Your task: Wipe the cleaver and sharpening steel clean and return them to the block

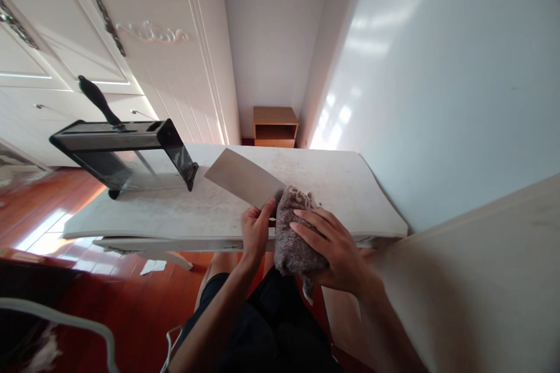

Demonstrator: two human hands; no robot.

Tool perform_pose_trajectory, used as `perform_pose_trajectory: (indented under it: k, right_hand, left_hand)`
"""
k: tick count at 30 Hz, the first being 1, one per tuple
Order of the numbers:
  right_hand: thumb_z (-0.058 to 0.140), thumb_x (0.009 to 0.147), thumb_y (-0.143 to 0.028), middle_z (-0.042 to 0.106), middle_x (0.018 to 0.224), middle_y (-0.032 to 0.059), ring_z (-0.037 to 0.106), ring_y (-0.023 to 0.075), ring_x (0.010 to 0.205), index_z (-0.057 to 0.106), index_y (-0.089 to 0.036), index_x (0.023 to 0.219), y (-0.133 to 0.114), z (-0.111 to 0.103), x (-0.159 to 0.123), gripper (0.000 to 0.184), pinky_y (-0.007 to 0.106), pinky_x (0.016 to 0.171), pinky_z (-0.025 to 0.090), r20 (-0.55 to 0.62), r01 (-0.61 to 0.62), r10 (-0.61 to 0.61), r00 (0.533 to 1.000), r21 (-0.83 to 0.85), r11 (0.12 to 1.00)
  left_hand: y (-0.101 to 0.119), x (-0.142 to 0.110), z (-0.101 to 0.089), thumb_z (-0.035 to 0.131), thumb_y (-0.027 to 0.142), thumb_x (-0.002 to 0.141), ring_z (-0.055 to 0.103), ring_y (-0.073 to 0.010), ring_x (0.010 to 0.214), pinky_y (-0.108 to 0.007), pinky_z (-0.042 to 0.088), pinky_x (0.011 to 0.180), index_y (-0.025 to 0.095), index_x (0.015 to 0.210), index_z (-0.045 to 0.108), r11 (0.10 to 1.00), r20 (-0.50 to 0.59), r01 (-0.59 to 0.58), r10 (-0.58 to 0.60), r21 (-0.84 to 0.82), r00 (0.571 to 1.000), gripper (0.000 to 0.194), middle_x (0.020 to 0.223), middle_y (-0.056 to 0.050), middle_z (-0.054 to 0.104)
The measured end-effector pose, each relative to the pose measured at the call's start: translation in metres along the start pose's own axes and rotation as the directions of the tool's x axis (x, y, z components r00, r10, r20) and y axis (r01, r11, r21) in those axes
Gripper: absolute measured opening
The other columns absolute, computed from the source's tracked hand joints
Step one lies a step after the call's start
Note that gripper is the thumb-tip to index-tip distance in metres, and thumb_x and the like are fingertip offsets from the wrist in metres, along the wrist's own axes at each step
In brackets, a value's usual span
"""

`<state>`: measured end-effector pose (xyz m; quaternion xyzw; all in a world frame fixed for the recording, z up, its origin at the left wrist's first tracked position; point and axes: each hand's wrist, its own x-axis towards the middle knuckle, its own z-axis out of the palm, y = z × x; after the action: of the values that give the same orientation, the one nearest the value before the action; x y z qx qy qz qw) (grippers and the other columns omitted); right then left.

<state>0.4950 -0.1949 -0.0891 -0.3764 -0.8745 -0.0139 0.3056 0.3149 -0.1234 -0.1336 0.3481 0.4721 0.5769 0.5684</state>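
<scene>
A cleaver with a broad, flat metal blade [245,178] points away to the left over the white table. My left hand [256,230] pinches the near end of the blade, thumb on top. My right hand [335,247] is wrapped round a bunched grey-brown towel [291,245], which is pressed against the blade's near end. The cleaver's handle is hidden, and I cannot tell whether it lies inside the towel. At the table's left stands a knife block [131,143] with clear sides and a dark frame, and a black knife handle [98,99] sticks up from it.
The white table [332,178] has a worn, smudged top, its near edge at my lap. A white wardrobe [175,70] rises behind it on the left, a pale wall [415,99] on the right. A small wooden cabinet [275,113] stands beyond. A white cable [70,320] hangs lower left.
</scene>
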Motion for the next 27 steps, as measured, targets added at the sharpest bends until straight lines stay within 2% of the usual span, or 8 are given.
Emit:
perform_pose_trajectory:
  k: [3,6,9,14,18,21,24,27]
  right_hand:
    - [0.075,0.072,-0.030,0.048,0.147,0.0142,0.043,0.0357,0.129,0.050,-0.017,0.140,-0.006,0.006,0.008,0.074,0.054,0.103,0.044,0.063,-0.029,0.036,0.997,-0.103,0.994]
    - [0.075,0.072,-0.032,0.048,0.146,0.0144,0.044,0.0354,0.127,0.051,-0.016,0.138,-0.004,0.006,0.008,0.072,0.053,0.102,0.045,0.064,-0.023,0.030,0.997,-0.108,0.994]
    - [0.076,0.072,-0.033,0.049,0.146,0.0145,0.045,0.0342,0.127,0.051,-0.017,0.138,0.006,0.001,0.004,0.073,0.051,0.104,0.044,0.059,-0.023,0.026,0.998,-0.052,0.998]
    - [0.077,0.071,-0.024,0.053,0.141,0.0139,0.051,0.0310,0.125,0.050,-0.023,0.141,0.030,-0.006,-0.011,0.075,0.047,0.103,0.046,0.078,-0.108,0.097,0.992,0.162,0.981]
    - [0.080,0.070,-0.021,0.056,0.138,0.0137,0.054,0.0302,0.128,0.052,-0.023,0.141,0.047,-0.014,-0.020,0.076,0.045,0.107,0.045,0.144,-0.159,0.104,0.984,0.445,0.881]
    - [0.079,0.072,-0.021,0.057,0.138,0.0140,0.054,0.0314,0.129,0.056,-0.021,0.138,0.055,-0.017,-0.018,0.070,0.045,0.110,0.043,0.130,-0.210,0.165,0.978,0.586,0.783]
    - [0.078,0.072,-0.019,0.057,0.138,0.0146,0.057,0.0316,0.127,0.056,-0.019,0.138,0.059,-0.013,-0.012,0.069,0.045,0.108,0.045,0.120,-0.264,0.247,0.961,0.660,0.704]
    - [0.077,0.068,-0.016,0.058,0.137,0.0141,0.059,0.0305,0.124,0.056,-0.017,0.138,0.062,-0.008,-0.006,0.073,0.042,0.107,0.046,0.202,-0.320,0.254,0.946,0.704,0.634]
  left_hand:
    - [0.000,-0.003,0.001,0.075,0.051,0.075,0.045,-0.0074,0.051,-0.018,0.037,0.047,0.008,0.059,0.063,0.991,-0.016,-0.071,0.073,0.111,0.997,0.048,0.055,-0.002,0.055]
    - [0.003,-0.001,0.000,0.077,0.053,0.073,0.051,-0.0099,0.053,-0.019,0.042,0.049,0.009,0.063,0.066,0.998,-0.036,-0.046,0.048,0.040,0.998,0.046,0.059,-0.003,0.059]
    - [0.005,0.003,-0.004,0.081,0.054,0.066,0.059,-0.0145,0.059,-0.023,0.050,0.052,0.009,0.071,0.073,0.997,-0.039,-0.050,0.047,-0.058,0.998,0.046,0.069,-0.007,0.066]
    - [0.002,0.010,-0.016,0.083,0.053,0.068,0.059,-0.0141,0.058,-0.022,0.052,0.054,0.009,0.066,0.074,0.992,0.053,-0.118,0.120,-0.037,0.991,0.045,0.064,-0.007,0.064]
    - [0.003,0.014,-0.021,0.085,0.050,0.067,0.056,-0.0130,0.054,-0.021,0.048,0.052,0.009,0.063,0.073,0.995,0.233,-0.102,0.104,-0.021,0.967,0.043,0.059,-0.008,0.061]
    - [0.006,0.013,-0.016,0.085,0.051,0.065,0.056,-0.0137,0.054,-0.022,0.047,0.052,0.009,0.058,0.071,0.998,0.343,-0.057,0.055,-0.004,0.938,0.045,0.058,-0.010,0.062]
    - [0.006,0.010,-0.008,0.087,0.051,0.063,0.055,-0.0128,0.055,-0.021,0.046,0.053,0.009,0.060,0.071,1.000,0.361,-0.018,0.021,-0.013,0.932,0.045,0.059,-0.008,0.062]
    - [0.003,0.008,-0.004,0.089,0.050,0.060,0.053,-0.0113,0.053,-0.020,0.045,0.052,0.009,0.060,0.070,0.998,0.314,0.004,0.016,-0.062,0.949,0.045,0.057,-0.005,0.060]
